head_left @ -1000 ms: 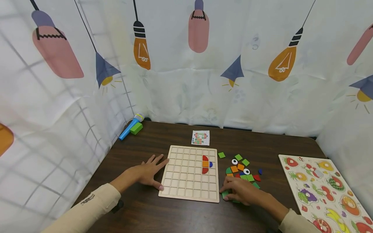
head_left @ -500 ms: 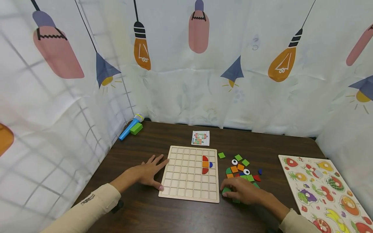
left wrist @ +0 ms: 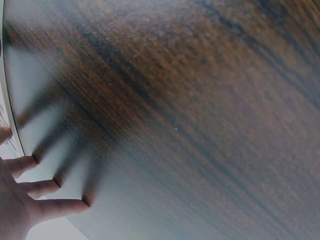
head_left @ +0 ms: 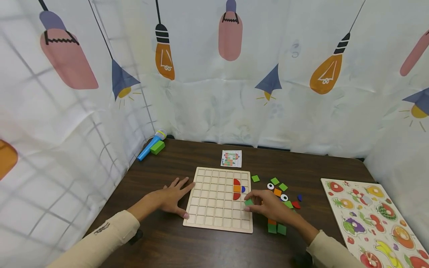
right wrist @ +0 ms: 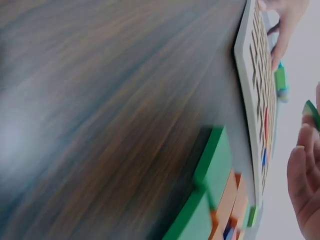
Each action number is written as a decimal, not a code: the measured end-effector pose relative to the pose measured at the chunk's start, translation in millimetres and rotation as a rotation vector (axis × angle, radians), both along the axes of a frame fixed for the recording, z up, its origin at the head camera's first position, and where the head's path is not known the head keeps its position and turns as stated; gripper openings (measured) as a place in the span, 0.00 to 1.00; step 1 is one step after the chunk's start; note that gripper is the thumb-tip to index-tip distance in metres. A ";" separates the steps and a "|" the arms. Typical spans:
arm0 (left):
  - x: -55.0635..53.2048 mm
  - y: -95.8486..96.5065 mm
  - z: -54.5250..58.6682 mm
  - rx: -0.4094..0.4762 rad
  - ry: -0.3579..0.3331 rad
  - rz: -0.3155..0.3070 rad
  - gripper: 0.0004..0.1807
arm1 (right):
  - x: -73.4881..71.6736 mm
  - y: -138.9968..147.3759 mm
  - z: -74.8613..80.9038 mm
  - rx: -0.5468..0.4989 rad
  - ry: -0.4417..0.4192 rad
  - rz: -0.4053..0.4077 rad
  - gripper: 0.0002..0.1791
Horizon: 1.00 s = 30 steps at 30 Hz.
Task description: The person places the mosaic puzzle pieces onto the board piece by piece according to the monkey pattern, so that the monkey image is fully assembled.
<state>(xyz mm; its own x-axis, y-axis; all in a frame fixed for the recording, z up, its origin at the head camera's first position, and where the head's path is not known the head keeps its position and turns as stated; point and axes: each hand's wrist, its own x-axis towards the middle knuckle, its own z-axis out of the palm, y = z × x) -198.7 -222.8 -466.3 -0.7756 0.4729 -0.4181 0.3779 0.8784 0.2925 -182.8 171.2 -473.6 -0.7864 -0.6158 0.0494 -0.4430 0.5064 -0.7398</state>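
A wooden grid board [head_left: 211, 201] lies on the dark table. Two red pieces, an orange square [head_left: 237, 188] and a blue half-round piece [head_left: 243, 189] sit in its cells near the right edge. My left hand [head_left: 171, 198] rests along the board's left edge, fingers spread, thumb on the lower left corner. Over the right edge, my right hand [head_left: 266, 204] pinches a green piece [head_left: 248, 202] between thumb and fingers; in the right wrist view that green piece [right wrist: 311, 111] shows only in part.
Loose green, orange, red and blue pieces [head_left: 276, 228] lie right of the board. A small pattern card [head_left: 231, 159] lies behind it. A fruit puzzle board [head_left: 375, 219] is at far right. A toy microphone [head_left: 151, 146] and green block [head_left: 157, 147] lie at back left.
My right hand has lifted the green piece from the loose pieces and carried it up and left over the board's right edge. The left hand has stayed in place.
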 end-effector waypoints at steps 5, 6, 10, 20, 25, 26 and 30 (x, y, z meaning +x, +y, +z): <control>0.1 1.1 1.3 0.003 -0.005 0.004 0.65 | -8.4 -15.8 -4.8 -0.016 -0.045 -0.019 0.17; 0.2 1.3 1.5 0.003 -0.005 0.004 0.65 | -10.3 -19.1 -5.5 -0.016 -0.052 -0.014 0.17; 0.3 1.3 1.2 -0.002 -0.006 0.008 0.65 | -18.2 -31.9 -8.6 -0.003 -0.057 0.004 0.16; -0.2 1.6 1.1 -0.006 -0.011 0.012 0.64 | -33.9 -60.4 -11.4 0.074 -0.025 -0.049 0.15; 0.4 1.7 2.0 -0.005 -0.012 0.011 0.64 | -37.5 -68.5 -13.1 0.115 -0.007 -0.077 0.14; 0.5 1.6 2.1 -0.006 -0.011 0.010 0.64 | -37.8 -69.6 -12.9 0.122 -0.010 -0.084 0.14; 0.7 1.6 2.1 -0.009 -0.003 0.008 0.64 | -38.2 -73.4 -12.2 0.151 -0.002 -0.112 0.13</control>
